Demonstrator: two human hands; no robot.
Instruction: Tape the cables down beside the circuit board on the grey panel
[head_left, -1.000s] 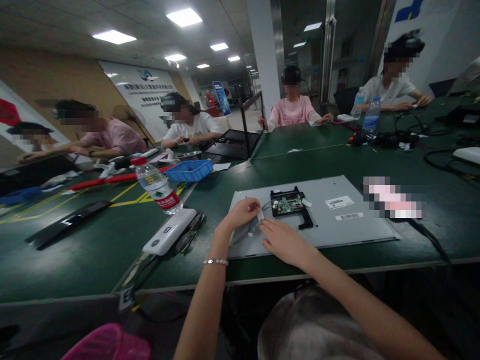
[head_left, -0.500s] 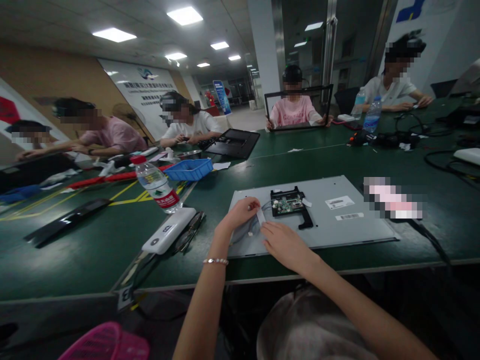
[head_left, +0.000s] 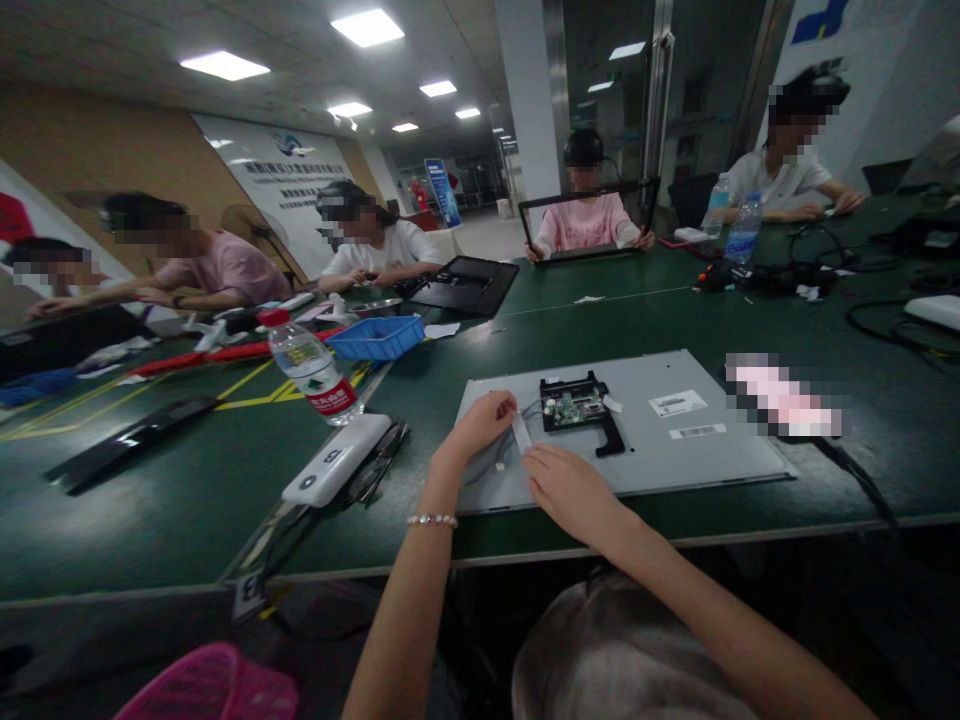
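Note:
A flat grey metal panel [head_left: 652, 450] lies on the green table in front of me. On it sits a black bracket [head_left: 611, 436] with a green circuit board [head_left: 574, 405]. Thin grey cables run from the board towards the left. A white strip [head_left: 521, 433] lies over the cables at a slant. My left hand [head_left: 486, 422] pinches the strip's upper end with curled fingers. At its lower end, my right hand [head_left: 568, 488] has its fingers pressed together on the strip. A small white connector [head_left: 500, 466] rests on the panel between my hands.
Left of the panel are a white power bank [head_left: 337, 462], glasses [head_left: 376, 465], a water bottle [head_left: 311, 370] and a blue tray [head_left: 379, 339]. A blurred phone [head_left: 784, 395] with a cable lies right. Several people sit across the table, one holding a black frame [head_left: 592, 258].
Both of my hands stay almost where they were, at the strip's ends. Across the table, the person's black frame has shifted slightly left and tilted.

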